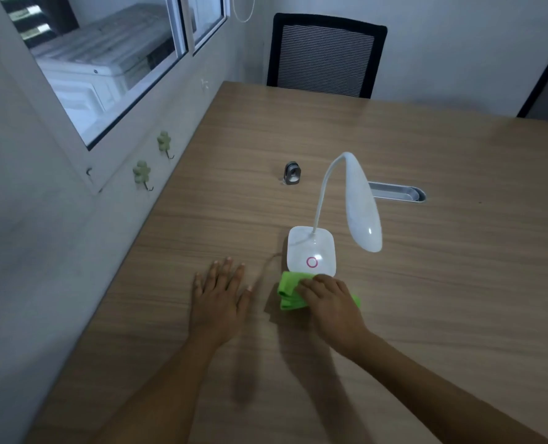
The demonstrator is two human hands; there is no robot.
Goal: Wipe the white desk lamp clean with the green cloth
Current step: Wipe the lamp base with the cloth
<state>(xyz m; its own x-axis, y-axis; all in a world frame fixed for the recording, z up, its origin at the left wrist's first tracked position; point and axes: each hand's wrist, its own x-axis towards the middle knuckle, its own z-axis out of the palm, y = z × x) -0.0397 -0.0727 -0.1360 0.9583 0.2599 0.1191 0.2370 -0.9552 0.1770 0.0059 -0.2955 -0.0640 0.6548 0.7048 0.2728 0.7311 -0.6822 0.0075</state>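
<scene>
The white desk lamp stands upright on the wooden table. It has a square base with a pink ring button, a thin bent neck and a long head drooping to the right. A folded green cloth lies on the table against the base's near edge. My right hand rests on top of the cloth with fingers curled over it, covering its right part. My left hand lies flat on the table to the left of the cloth, fingers spread, holding nothing.
A small grey metal object stands behind the lamp. A metal cable slot is set into the table beyond the lamp head. Two black chairs stand at the far edge. The wall with hooks and a window runs along the left.
</scene>
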